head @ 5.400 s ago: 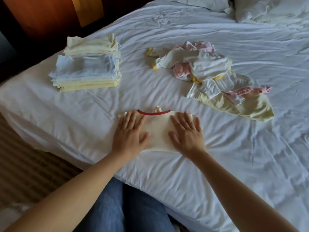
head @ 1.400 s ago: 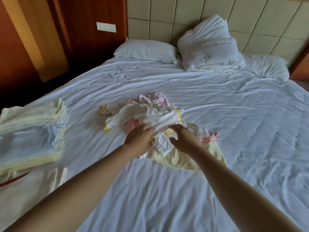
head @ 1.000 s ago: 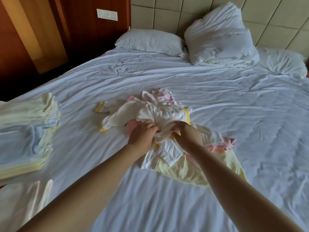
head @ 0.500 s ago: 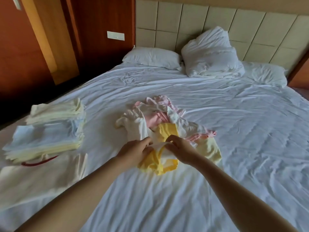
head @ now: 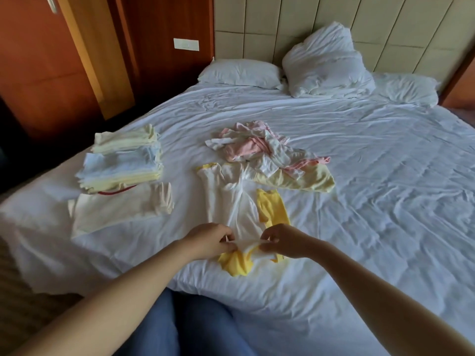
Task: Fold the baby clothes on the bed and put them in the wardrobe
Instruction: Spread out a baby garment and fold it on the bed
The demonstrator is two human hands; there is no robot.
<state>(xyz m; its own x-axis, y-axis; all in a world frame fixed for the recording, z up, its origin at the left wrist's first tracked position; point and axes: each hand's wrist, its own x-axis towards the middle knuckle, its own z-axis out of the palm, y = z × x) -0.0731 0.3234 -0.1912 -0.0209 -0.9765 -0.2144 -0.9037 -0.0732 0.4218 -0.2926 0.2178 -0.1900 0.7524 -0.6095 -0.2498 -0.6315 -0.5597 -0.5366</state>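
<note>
A white baby garment with yellow trim (head: 232, 201) lies stretched out on the white bed (head: 372, 181), its near end lifted. My left hand (head: 210, 240) and my right hand (head: 280, 240) each pinch that near edge, close together. Behind it sits a loose heap of pink, white and pale yellow baby clothes (head: 270, 155). At the left stands a stack of folded clothes (head: 123, 160). A folded cream piece with red trim (head: 115, 209) lies in front of the stack.
Three white pillows (head: 323, 60) lean at the padded headboard. A wooden wardrobe (head: 43, 60) stands to the left of the bed. My jeans-clad legs (head: 190, 325) are at the bed's near edge.
Both hands have pulled the white and yellow garment out of the heap toward me and stretched it along the sheet. The folded cream piece lies beside the stack since 5.4 s ago.
</note>
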